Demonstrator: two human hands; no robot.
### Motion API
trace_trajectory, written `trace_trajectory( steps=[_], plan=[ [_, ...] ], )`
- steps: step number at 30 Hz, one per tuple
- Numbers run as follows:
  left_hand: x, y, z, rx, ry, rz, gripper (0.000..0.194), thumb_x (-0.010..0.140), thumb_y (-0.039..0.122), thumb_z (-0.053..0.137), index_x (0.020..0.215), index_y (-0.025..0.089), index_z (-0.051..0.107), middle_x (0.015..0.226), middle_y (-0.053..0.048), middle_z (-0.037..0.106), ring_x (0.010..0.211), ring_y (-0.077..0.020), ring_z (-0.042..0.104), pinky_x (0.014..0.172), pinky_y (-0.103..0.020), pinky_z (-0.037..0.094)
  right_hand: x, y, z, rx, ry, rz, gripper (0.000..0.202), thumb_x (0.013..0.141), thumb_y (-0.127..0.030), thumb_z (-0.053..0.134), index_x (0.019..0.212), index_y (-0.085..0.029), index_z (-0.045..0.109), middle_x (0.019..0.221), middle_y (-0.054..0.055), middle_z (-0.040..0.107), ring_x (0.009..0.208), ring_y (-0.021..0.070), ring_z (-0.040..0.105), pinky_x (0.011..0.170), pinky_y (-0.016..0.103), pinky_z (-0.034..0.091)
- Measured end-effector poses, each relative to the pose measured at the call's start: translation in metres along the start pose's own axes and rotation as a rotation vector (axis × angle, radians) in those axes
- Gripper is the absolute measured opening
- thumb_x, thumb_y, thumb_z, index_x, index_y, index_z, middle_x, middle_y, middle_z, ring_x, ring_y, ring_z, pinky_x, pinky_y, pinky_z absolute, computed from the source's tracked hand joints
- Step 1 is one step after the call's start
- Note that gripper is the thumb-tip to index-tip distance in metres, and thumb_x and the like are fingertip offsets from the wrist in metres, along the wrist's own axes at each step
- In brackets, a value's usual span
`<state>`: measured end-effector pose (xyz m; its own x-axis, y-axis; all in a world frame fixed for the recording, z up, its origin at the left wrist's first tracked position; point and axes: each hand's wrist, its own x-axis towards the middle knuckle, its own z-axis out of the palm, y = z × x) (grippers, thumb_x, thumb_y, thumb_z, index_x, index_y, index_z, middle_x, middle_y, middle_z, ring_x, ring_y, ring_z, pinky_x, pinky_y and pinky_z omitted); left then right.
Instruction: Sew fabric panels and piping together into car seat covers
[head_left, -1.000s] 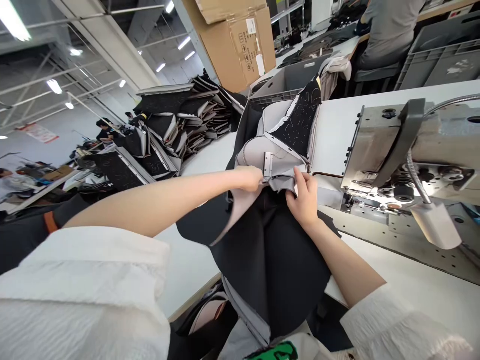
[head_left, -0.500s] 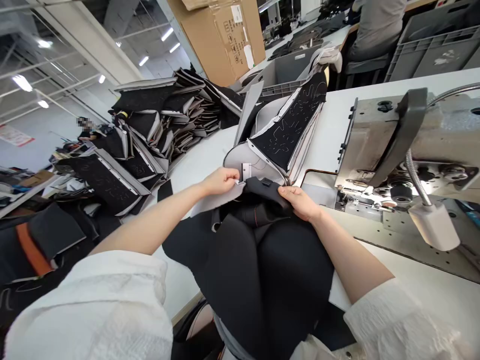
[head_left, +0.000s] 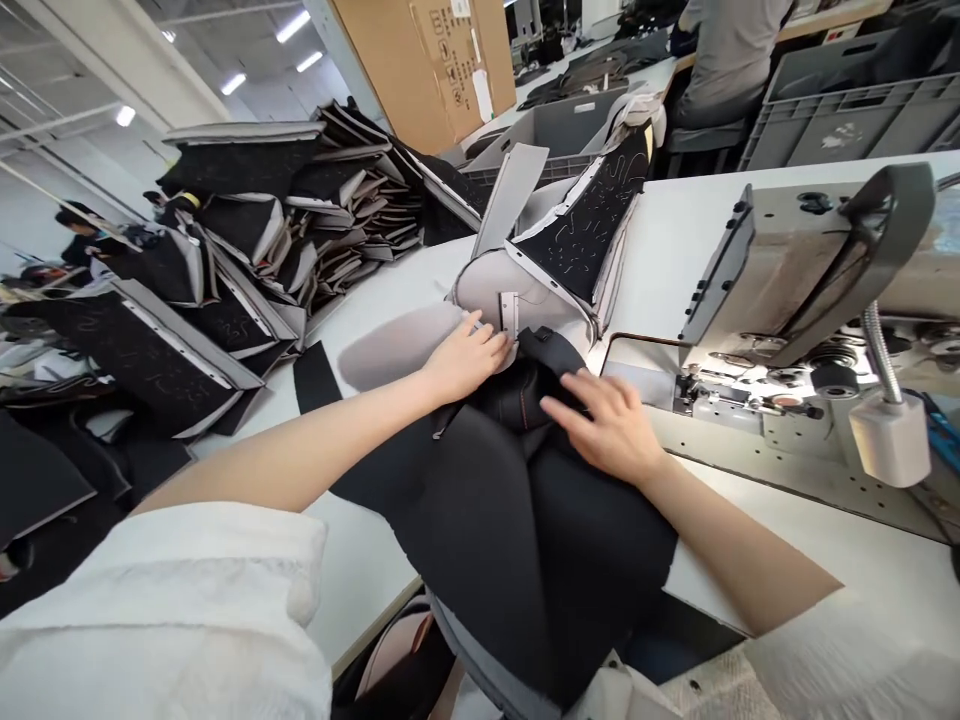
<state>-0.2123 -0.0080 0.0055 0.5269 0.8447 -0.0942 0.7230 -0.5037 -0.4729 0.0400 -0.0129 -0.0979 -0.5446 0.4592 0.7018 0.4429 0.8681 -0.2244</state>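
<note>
A large black fabric cover (head_left: 480,540) with an orange-red seam drapes over the white table's front edge. My left hand (head_left: 469,358) lies flat on its grey-backed upper part, fingers extended. Over the dark folds, my right hand (head_left: 611,425) has its fingers spread and holds nothing; whether it touches the fabric is unclear. Just beyond the hands is a light grey panel with a small white label (head_left: 510,312). Behind that stands a black and grey sewn piece (head_left: 581,235) marked with wavy pale thread.
A sewing machine (head_left: 817,290) with a lamp stands at the right. Stacked black and grey panels (head_left: 300,200) fill the left. Behind are a cardboard box (head_left: 427,70), grey crates (head_left: 847,120) and a seated person in grey (head_left: 731,60).
My left hand has gone from a closed grip to lying flat with fingers extended. My right hand has let go of the black fabric's edge and opened. The view has shifted slightly.
</note>
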Motion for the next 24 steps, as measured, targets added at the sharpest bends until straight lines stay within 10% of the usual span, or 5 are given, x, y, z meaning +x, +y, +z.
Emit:
trace_trajectory(
  steps=[3,9,16,21,24],
  plan=[
    [0.003,-0.013,0.005,-0.057,0.065,-0.007,0.047,0.084,0.013,0.040,0.128,0.016,0.054,0.117,-0.011,0.062,0.104,-0.0261,0.054,0.091,-0.043,0.039,-0.007,-0.010,-0.008,-0.205,-0.184,-0.039,0.050,0.090,-0.016,0.042,0.139,-0.022,0.038,0.146,0.010,0.036,0.136,0.0266,0.027,0.109,0.052,0.017],
    [-0.004,-0.026,-0.019,-0.341,0.319,0.031,0.040,0.081,0.014,0.042,0.111,0.023,0.066,0.110,-0.001,0.068,0.098,-0.0184,0.058,0.084,-0.031,0.046,0.005,0.006,0.006,-0.255,-0.163,0.292,0.056,0.093,-0.032,0.038,0.143,-0.009,0.027,0.142,0.016,0.041,0.136,0.0273,0.028,0.110,0.056,0.012],
    [0.028,0.059,-0.064,-0.792,0.167,0.161,0.025,0.088,0.023,0.047,0.094,0.018,0.071,0.088,-0.001,0.072,0.077,-0.0141,0.065,0.071,-0.023,0.049,0.029,0.029,0.019,-0.229,-0.341,0.437,0.031,0.088,-0.024,0.040,0.105,-0.013,0.064,0.116,0.014,0.063,0.127,0.0299,0.037,0.101,0.046,0.028],
    [0.053,0.116,-0.028,-1.088,0.263,-0.067,0.022,0.087,0.022,0.051,0.097,0.017,0.071,0.080,0.000,0.072,0.072,-0.0123,0.065,0.067,-0.021,0.050,0.014,0.037,0.001,-0.251,-0.420,0.538,0.033,0.081,-0.023,0.048,0.107,-0.009,0.062,0.123,0.021,0.055,0.117,0.0341,0.045,0.091,0.047,0.037],
    [0.053,0.130,-0.007,-1.124,0.410,-0.043,0.023,0.087,0.019,0.052,0.103,0.019,0.069,0.099,-0.001,0.071,0.089,-0.0125,0.065,0.082,-0.022,0.050,-0.023,0.029,-0.034,-0.202,-0.422,0.336,0.032,0.085,-0.021,0.045,0.109,-0.011,0.063,0.137,0.019,0.045,0.131,0.0322,0.033,0.105,0.051,0.024]
  ],
)
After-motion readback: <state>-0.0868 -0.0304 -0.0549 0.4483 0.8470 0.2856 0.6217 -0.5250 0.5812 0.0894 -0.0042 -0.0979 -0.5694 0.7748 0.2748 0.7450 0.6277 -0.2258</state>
